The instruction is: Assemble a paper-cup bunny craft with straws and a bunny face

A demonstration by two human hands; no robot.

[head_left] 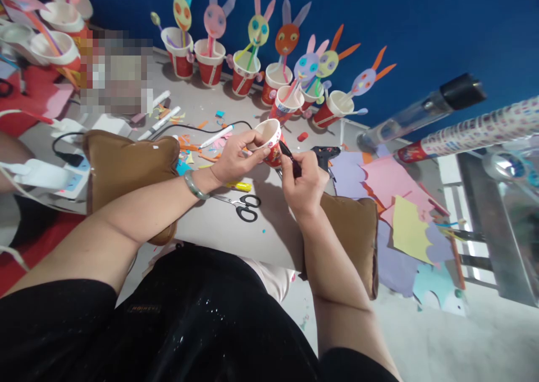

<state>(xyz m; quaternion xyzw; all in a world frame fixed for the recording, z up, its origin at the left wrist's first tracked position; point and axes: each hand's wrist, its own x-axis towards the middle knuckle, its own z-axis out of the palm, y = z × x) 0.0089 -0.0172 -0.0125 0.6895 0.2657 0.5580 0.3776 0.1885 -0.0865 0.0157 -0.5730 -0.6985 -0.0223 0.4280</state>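
A red and white paper cup [275, 156] is gripped at its left side by my left hand [236, 156], thumb and fingers at the rim. My right hand [304, 181] is closed around a slim black tool [288, 151] whose end meets the cup's right side; its exact kind is hidden by the fingers. Just beyond that hand lies a black glue gun [326, 156]. Scissors [246, 208] with black handles rest on the table below the cup, beside a yellow marker [239, 186].
Paper cups with rabbit figures [246, 62] line the blue wall. White markers [217, 137] and paper scraps lie behind my left hand. Brown cushions [130, 174] lie under both arms. Coloured paper sheets [410, 225] and a stack of cups [471, 128] are at right, a power strip [76, 177] at left.
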